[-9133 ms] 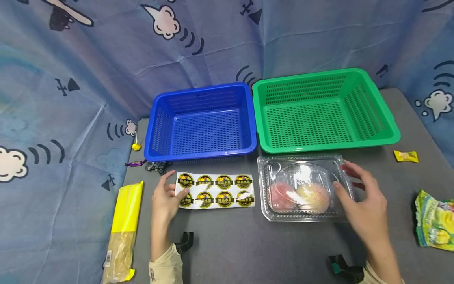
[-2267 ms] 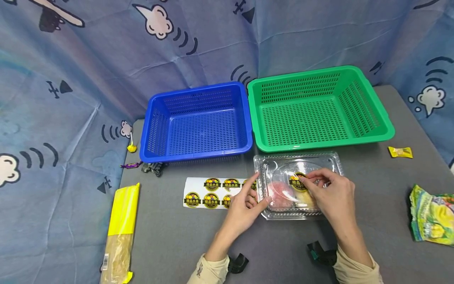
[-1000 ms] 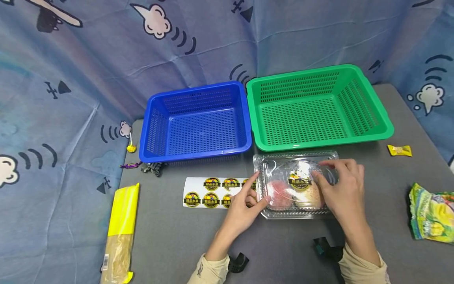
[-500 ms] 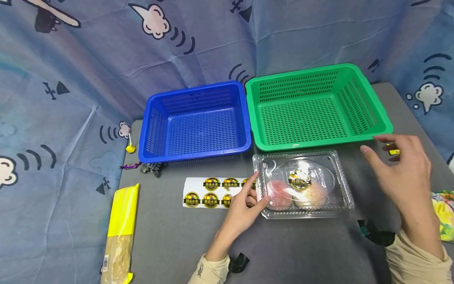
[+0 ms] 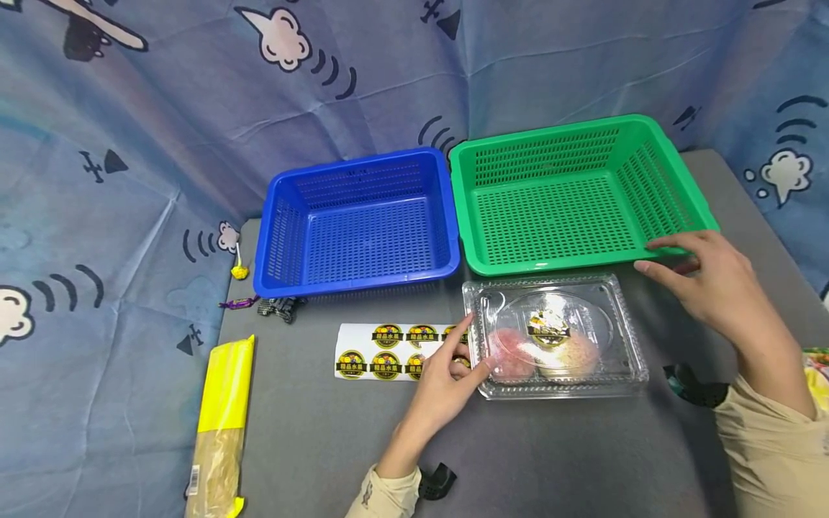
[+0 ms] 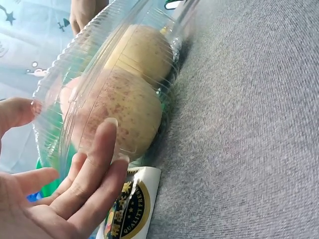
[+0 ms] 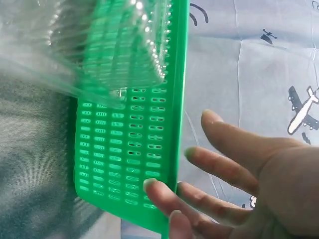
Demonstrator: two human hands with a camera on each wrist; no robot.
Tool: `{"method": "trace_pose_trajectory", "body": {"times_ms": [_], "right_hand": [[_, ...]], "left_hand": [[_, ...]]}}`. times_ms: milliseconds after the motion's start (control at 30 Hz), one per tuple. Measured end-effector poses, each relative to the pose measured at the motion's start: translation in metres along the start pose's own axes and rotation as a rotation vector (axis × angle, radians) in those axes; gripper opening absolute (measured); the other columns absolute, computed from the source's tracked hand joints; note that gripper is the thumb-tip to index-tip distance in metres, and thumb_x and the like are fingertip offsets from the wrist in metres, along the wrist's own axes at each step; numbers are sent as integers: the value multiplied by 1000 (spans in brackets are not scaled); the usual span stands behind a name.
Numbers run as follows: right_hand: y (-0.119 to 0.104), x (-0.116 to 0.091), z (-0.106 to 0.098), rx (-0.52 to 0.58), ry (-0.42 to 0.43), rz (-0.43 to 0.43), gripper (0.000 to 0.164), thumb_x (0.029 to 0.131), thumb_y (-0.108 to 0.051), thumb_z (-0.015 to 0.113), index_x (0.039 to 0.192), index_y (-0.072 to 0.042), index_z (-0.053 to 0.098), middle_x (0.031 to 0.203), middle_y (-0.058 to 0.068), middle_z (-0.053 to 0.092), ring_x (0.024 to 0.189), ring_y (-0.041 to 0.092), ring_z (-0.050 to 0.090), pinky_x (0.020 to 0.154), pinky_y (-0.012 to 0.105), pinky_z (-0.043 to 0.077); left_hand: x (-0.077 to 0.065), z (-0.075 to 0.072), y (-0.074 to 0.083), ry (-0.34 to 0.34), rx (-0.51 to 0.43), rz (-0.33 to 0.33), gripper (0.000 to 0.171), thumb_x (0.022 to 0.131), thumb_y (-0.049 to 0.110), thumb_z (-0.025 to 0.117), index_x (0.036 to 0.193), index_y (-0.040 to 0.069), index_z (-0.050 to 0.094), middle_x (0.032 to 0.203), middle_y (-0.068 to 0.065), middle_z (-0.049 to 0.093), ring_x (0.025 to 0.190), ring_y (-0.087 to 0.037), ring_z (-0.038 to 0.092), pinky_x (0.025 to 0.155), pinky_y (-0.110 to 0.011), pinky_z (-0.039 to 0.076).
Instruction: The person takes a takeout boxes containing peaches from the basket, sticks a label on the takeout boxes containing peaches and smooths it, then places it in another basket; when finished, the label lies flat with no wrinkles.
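My left hand (image 5: 447, 370) holds the left edge of a clear plastic fruit box (image 5: 622, 360), thumb at the lid and fingers against the side wall. The box is closed on the table with a pinkish round fruit (image 5: 512, 352) and a yellowish one (image 5: 576, 356) visible inside. A round black-and-gold label (image 5: 548, 331) sits on its lid. Under my left fingers the white label sheet (image 5: 350, 334) runs partly out of sight. My right hand (image 5: 719, 284), fingers apart and holding nothing, hovers by the front right corner of the green basket (image 5: 563, 266).
A blue basket (image 5: 356, 282) stands left of the green one. At the left lie a yellow-topped packet (image 5: 223, 417), a lollipop (image 5: 239, 272), a purple-wrapped candy (image 5: 238, 303) and a dark small object (image 5: 278, 308). A colourful bag (image 5: 819, 381) is half hidden behind the right arm.
A label came onto the lid; my right fingers pressed there, then withdrew right and now hover nearer the green basket's corner. My left hand went from the label sheet to the box and stayed.
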State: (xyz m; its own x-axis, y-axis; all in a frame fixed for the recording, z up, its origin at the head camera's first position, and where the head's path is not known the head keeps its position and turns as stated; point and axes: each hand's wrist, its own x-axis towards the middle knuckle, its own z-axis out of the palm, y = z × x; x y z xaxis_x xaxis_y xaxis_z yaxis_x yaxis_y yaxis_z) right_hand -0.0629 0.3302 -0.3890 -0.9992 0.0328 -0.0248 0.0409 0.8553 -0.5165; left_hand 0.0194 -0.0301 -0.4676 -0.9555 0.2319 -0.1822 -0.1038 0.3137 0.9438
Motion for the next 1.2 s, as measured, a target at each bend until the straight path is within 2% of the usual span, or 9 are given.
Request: {"method": "trace_pose_trajectory", "body": {"times_ms": [100, 133, 167, 333, 367, 600, 733, 933, 1200], "right_hand": [[3, 5, 0, 7, -3, -15, 43, 106, -24, 66, 139, 3, 59, 146, 40, 45, 106, 65, 61, 101, 77, 29], [5, 7, 1, 8, -5, -20, 43, 106, -23, 67, 139, 2, 59, 146, 40, 45, 106, 65, 61, 101, 78, 29], [7, 9, 1, 9, -12, -23, 43, 106, -22, 68, 140, 2, 59, 146, 40, 46, 107, 65, 61, 101, 78, 28], [16, 15, 3, -4, -28, -40, 38, 104, -25, 70, 133, 0, 67, 141, 38, 48, 103, 62, 64, 95, 75, 33], [18, 16, 3, -12, -29, -41, 37, 104, -26, 70, 131, 0, 68, 139, 38, 49, 102, 61, 65, 94, 74, 34], [21, 22, 1, -49, -47, -57, 39, 104, -29, 71, 128, 1, 69, 131, 36, 52, 99, 59, 65, 91, 71, 37], [21, 23, 1, -54, -50, -61, 40, 104, -30, 71, 128, 1, 69, 130, 36, 53, 99, 58, 65, 90, 71, 38], [22, 25, 1, -69, -34, -74, 39, 103, -31, 73, 126, 1, 70, 126, 35, 55, 95, 57, 66, 87, 70, 40], [22, 26, 1, -70, -28, -86, 39, 101, -31, 74, 124, 0, 72, 124, 33, 57, 91, 54, 68, 85, 69, 41]], "left_hand": [[0, 1, 0, 1, -29, -5, 73, 98, 34, 77, 163, 34, 42, 100, -1, 61, 64, 1, 63, 70, -22, 48], [0, 1, 0, 3, -28, -6, 73, 98, 35, 77, 163, 35, 42, 101, -1, 61, 63, 1, 63, 81, -24, 50], [-1, 2, 0, 1, -31, -8, 74, 98, 34, 77, 163, 35, 42, 101, -1, 60, 63, 1, 62, 81, -25, 50], [-1, 3, 0, -12, -47, 0, 79, 95, 28, 80, 164, 33, 41, 102, -3, 57, 60, 4, 58, 71, -21, 53], [-1, 3, 1, -16, -59, 2, 81, 94, 25, 80, 164, 31, 41, 103, -4, 57, 60, 3, 58, 59, -18, 48], [-2, 8, 1, -15, -95, 26, 80, 96, 15, 76, 165, 26, 39, 106, -6, 52, 60, 1, 57, 55, -18, 50], [-5, 6, 1, -36, -90, 49, 79, 98, 15, 74, 167, 26, 36, 114, -12, 53, 67, 1, 64, 57, -20, 56], [-11, -6, 7, -130, -39, 89, 79, 102, 18, 71, 168, 31, 30, 146, -19, 52, 77, 3, 72, 70, -22, 58], [-14, -18, 18, -240, 20, 77, 74, 107, 25, 65, 168, 36, 26, 138, -12, 53, 91, -4, 71, 74, -23, 59]]}}
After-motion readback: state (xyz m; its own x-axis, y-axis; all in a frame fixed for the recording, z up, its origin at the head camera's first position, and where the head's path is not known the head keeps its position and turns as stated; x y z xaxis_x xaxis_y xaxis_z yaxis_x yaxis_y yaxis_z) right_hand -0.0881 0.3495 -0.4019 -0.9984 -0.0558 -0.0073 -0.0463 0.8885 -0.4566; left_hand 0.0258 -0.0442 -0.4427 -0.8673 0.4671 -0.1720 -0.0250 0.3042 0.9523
